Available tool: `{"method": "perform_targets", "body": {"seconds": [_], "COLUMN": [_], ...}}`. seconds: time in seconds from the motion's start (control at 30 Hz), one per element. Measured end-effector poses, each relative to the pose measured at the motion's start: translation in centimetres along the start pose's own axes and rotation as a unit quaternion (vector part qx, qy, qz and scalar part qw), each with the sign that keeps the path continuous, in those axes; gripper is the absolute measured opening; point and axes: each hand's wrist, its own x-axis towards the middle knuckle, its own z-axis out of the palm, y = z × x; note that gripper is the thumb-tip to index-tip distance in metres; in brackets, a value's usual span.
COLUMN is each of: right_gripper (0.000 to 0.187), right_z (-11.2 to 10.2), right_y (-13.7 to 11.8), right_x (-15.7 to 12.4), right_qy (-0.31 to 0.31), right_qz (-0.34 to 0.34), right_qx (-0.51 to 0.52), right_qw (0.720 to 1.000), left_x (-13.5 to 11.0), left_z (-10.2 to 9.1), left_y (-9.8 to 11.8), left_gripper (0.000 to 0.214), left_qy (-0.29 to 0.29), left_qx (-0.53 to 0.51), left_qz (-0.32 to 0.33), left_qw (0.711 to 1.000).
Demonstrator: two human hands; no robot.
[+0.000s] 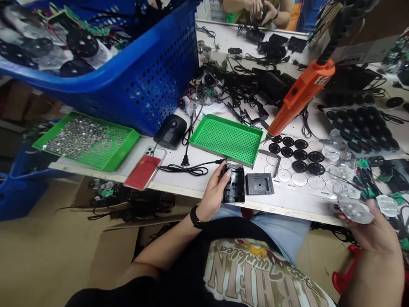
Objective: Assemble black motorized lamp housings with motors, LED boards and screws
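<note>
My left hand (215, 189) grips a black plastic housing (234, 183) by its left side at the table's front edge. A power cord (193, 169) runs leftward from near that housing. Just right of it lies a dark grey block with a square recess (260, 184). Far to the right, my right hand (373, 226) is closed around a clear plastic lens part (355, 210). Other clear parts and green circuit boards (363, 164) lie close to it. Between the hands, black perforated discs (300, 154) and clear discs (299, 179) sit in rows.
An orange electric screwdriver (300, 98) hangs over the table. A green tray (227, 138) stands behind the housing; another green tray (115, 159) holds small screws. At left are a blue basket (153, 71), a black dome-shaped housing (171, 131) and a red phone (141, 173). A co-worker's hands (259, 10) show opposite.
</note>
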Motion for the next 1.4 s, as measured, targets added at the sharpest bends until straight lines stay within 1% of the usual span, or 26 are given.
{"method": "perform_targets", "body": {"seconds": [0.1,0.13,0.23,0.3,0.37,0.47,0.57,0.63,0.7,0.77,0.87,0.9,0.93,0.97,1.0,1.07,1.1,1.13,1.17,1.2,1.23,1.27,1.3,1.33,1.37,1.4], "right_gripper": [0.035,0.031,0.026,0.033,0.044,0.053,0.051,0.048,0.047,0.046,0.042,0.040,0.038,0.036,0.035,0.035,0.035,0.035,0.036,0.038,0.041,0.045,0.046,0.042,0.038,0.034], "right_z": [-0.7,-1.0,-2.1,-2.9,-3.5,-3.9,-3.5,-3.0,-2.8,-2.9,-3.7,-4.0,-4.3,-4.6,-5.0,-5.5,-5.7,-5.8,-5.8,-5.6,-5.1,-4.4,-3.4,-2.1,-0.7,1.0], "right_y": [-0.1,-0.3,-1.4,-2.3,-3.1,-3.5,-3.9,-4.4,-5.2,-6.1,-7.4,-7.8,-8.1,-8.5,-8.9,-9.9,-10.6,-11.4,-12.3,-13.4,-14.5,-15.6,-16.6,-17.5,-18.3,-18.8], "right_x": [0.5,0.5,-0.2,-1.3,-2.6,-4.2,-3.9,-2.6,-0.6,1.3,3.4,3.8,4.1,4.4,4.6,4.7,4.4,4.1,3.5,2.7,1.7,0.7,-0.2,-1.1,-1.8,-2.2], "right_qy": [0.043,0.057,0.064,0.022,-0.017,0.006,0.037,0.020,0.006,0.003,-0.020,-0.040,-0.070,-0.110,-0.160,-0.265,-0.310,-0.346,-0.373,-0.395,-0.409,-0.417,-0.413,-0.376,-0.358,-0.339], "right_qz": [0.115,0.128,0.131,0.109,0.061,-0.001,-0.010,-0.006,-0.021,-0.049,-0.062,-0.056,-0.048,-0.037,-0.021,0.033,0.068,0.100,0.128,0.143,0.138,0.125,0.085,0.050,0.035,0.048], "right_qx": [0.168,0.188,0.216,0.243,0.263,0.275,0.261,0.235,0.206,0.193,0.263,0.326,0.412,0.512,0.613,0.773,0.822,0.850,0.860,0.856,0.845,0.815,0.780,0.745,0.679,0.600], "right_qw": [0.978,0.972,0.965,0.964,0.963,0.962,0.965,0.972,0.978,0.980,0.963,0.943,0.907,0.851,0.773,0.576,0.473,0.384,0.325,0.300,0.317,0.383,0.463,0.549,0.640,0.723], "left_x": [0.2,0.2,0.1,0.0,0.1,0.3,0.4,0.2,-0.3,-1.0,-2.0,-2.2,-2.4,-2.5,-2.5,-2.5,-2.5,-2.5,-2.5,-2.6,-2.6,-2.7,-2.9,-3.0,-3.1,-3.1], "left_z": [0.5,0.6,0.7,0.7,0.7,0.6,0.6,0.9,1.4,2.2,3.6,4.0,4.4,4.8,5.1,5.6,5.7,5.9,6.0,6.1,6.2,6.3,6.5,6.8,7.0,7.3], "left_y": [0.0,0.1,0.2,0.3,0.5,1.1,1.9,2.7,3.4,3.9,3.9,3.8,3.6,3.4,3.1,2.7,2.5,2.3,2.2,2.1,2.0,2.0,2.0,2.1,2.1,2.1], "left_gripper": [0.043,0.043,0.048,0.055,0.063,0.069,0.049,0.037,0.036,0.037,0.037,0.037,0.038,0.038,0.039,0.037,0.036,0.034,0.032,0.031,0.030,0.030,0.030,0.030,0.029,0.029], "left_qy": [-0.005,-0.007,-0.011,-0.011,-0.004,0.010,0.003,0.010,0.008,-0.019,-0.060,-0.069,-0.076,-0.082,-0.088,-0.098,-0.104,-0.113,-0.124,-0.138,-0.155,-0.177,-0.202,-0.229,-0.257,-0.285], "left_qx": [0.021,0.021,0.017,0.022,0.034,0.030,-0.015,-0.049,-0.075,-0.090,-0.096,-0.095,-0.093,-0.092,-0.091,-0.093,-0.096,-0.101,-0.108,-0.116,-0.123,-0.130,-0.134,-0.135,-0.136,-0.134], "left_qz": [0.042,0.047,0.047,0.049,0.044,-0.024,-0.135,-0.183,-0.226,-0.275,-0.320,-0.327,-0.333,-0.337,-0.343,-0.356,-0.363,-0.369,-0.372,-0.373,-0.371,-0.363,-0.351,-0.336,-0.316,-0.296], "left_qw": [0.999,0.999,0.999,0.998,0.998,0.999,0.991,0.982,0.971,0.957,0.941,0.938,0.935,0.933,0.931,0.925,0.921,0.917,0.914,0.910,0.907,0.905,0.904,0.904,0.903,0.902]}}
